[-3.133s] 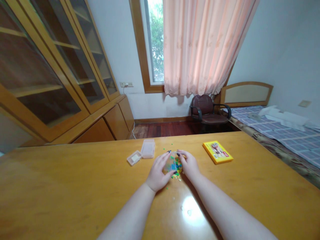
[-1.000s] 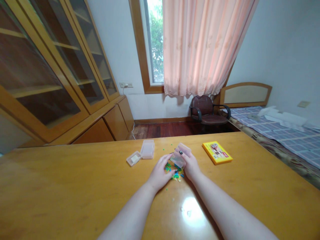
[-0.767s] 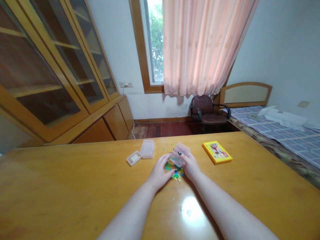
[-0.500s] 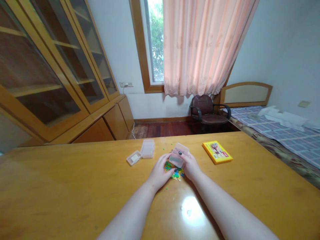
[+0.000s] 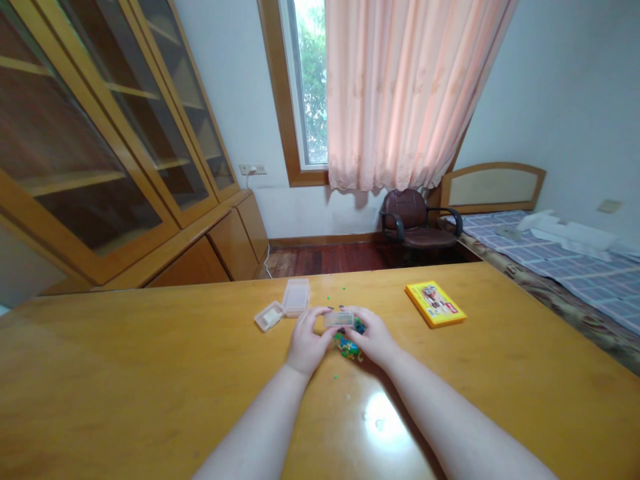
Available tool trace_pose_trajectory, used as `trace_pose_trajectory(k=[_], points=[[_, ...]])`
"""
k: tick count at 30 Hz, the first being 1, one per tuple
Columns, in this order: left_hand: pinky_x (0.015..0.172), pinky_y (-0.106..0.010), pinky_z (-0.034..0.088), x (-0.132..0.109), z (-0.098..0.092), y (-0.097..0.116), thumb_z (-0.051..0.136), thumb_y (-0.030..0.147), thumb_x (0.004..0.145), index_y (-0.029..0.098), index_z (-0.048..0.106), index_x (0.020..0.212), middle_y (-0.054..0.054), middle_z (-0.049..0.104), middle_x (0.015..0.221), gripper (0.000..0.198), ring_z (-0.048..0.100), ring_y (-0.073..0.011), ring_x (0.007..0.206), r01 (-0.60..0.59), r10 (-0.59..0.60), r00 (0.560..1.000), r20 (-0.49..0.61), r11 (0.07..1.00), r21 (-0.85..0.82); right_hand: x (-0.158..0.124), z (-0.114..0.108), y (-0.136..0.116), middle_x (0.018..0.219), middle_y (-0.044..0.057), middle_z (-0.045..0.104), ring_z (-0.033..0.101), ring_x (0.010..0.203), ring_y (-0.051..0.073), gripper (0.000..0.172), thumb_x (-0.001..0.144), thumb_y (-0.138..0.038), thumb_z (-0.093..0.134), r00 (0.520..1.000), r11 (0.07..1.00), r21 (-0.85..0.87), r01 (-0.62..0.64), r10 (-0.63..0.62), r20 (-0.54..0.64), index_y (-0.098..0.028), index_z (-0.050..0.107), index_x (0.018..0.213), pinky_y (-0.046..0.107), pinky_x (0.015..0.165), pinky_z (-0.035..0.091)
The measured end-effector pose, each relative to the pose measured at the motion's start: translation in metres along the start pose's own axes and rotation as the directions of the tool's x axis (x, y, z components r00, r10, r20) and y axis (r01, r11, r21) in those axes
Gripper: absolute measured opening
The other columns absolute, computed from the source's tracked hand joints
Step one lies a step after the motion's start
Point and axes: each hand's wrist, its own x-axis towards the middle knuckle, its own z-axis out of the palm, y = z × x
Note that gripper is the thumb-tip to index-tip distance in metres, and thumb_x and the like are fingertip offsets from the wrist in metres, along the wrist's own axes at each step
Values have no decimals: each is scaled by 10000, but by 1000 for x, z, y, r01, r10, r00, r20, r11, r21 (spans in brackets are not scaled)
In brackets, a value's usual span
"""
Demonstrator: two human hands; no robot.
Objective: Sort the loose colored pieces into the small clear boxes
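Observation:
Both my hands grip a small clear plastic box over the middle of the table. My left hand has its fingers and thumb round the left end. Round the right end curls my right hand, its thumb on the near side. The box is seen edge-on, so its contents do not show clearly. Below and beside it lies a small heap of green, blue and yellow plastic pieces, partly hidden by the box and fingers.
Left of my hands lie a larger clear plastic box and a small clear box with something whitish inside. A flat yellow package lies to the right on the wooden table. Several stray green pieces are scattered around the heap.
The clear box has been tipped from showing its broad face to edge-on, and my left hand has moved onto its left end. More of its grip is now shared by both hands.

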Motion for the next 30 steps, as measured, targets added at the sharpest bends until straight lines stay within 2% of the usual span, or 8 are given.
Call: trace_pose_trajectory(k=[3, 6, 8, 10, 14, 16, 19, 30], points=[[872, -372, 460, 6, -5, -5, 672, 330, 675, 207, 556, 932, -37, 626, 933, 308, 589, -202, 926, 57, -74, 975, -209, 995, -88, 0, -1, 2, 1092, 80, 619, 561, 1029, 214, 315, 771, -270, 553, 998, 998, 38, -49, 51, -38, -214, 590, 1079, 422, 917, 414], [833, -339, 480, 19, -16, -4, 638, 332, 717, 198, 483, 992, -53, 602, 948, 343, 601, -176, 914, 70, -205, 845, -494, 958, -278, 0, -2, 2, 1071, 92, 627, 570, 1008, 218, 288, 808, -326, 512, 994, 993, 77, -85, 90, -69, -205, 604, 1052, 436, 903, 420], [809, -326, 491, 28, -27, -5, 599, 321, 759, 200, 442, 1059, -60, 595, 964, 359, 610, -160, 892, 74, -252, 790, -559, 944, -321, 0, -2, 1, 1058, 95, 634, 576, 990, 221, 292, 814, -350, 501, 992, 991, 89, -98, 104, -70, -198, 611, 1038, 442, 892, 426], [862, -341, 471, 33, -40, -11, 622, 303, 740, 202, 467, 1067, -63, 595, 999, 376, 600, -172, 932, 50, -163, 809, -565, 976, -210, 0, -1, 2, 1045, 93, 640, 580, 978, 222, 294, 816, -358, 495, 991, 989, 96, -109, 115, -66, -196, 617, 1029, 440, 884, 432], [1023, -413, 344, 35, -56, -38, 620, 273, 731, 230, 580, 1031, -62, 605, 1100, 306, 530, -224, 1088, -69, 121, 924, -363, 986, 155, 1, 0, 4, 1023, 91, 647, 590, 962, 223, 290, 820, -357, 480, 988, 986, 111, -122, 131, -79, -197, 625, 1014, 420, 860, 451], [1033, -441, 329, 35, -56, -50, 570, 265, 762, 242, 602, 1044, -60, 614, 1116, 284, 522, -235, 1105, -125, 156, 980, -124, 965, 230, 1, 0, 6, 1014, 92, 649, 594, 954, 225, 294, 822, -358, 472, 986, 985, 113, -131, 141, -86, -191, 627, 1007, 413, 851, 455], [1030, -466, 326, 36, -50, -59, 502, 262, 799, 242, 604, 1072, -65, 614, 1135, 292, 516, -240, 1117, -177, 153, 983, 103, 938, 299, 1, -1, 7, 1008, 90, 652, 596, 950, 225, 284, 820, -342, 468, 986, 984, 115, -134, 144, -85, -185, 629, 994, 408, 851, 454], [988, -487, 330, 35, -48, -58, 454, 195, 794, 240, 594, 1094, -74, 581, 1184, 334, 473, -265, 1144, -190, 177, 982, 74, 852, 488, 2, -1, 10, 1005, 81, 652, 585, 964, 216, 270, 818, -318, 455, 979, 984, 76, -158, 166, -115, -187, 633, 973, 380, 856, 444]])
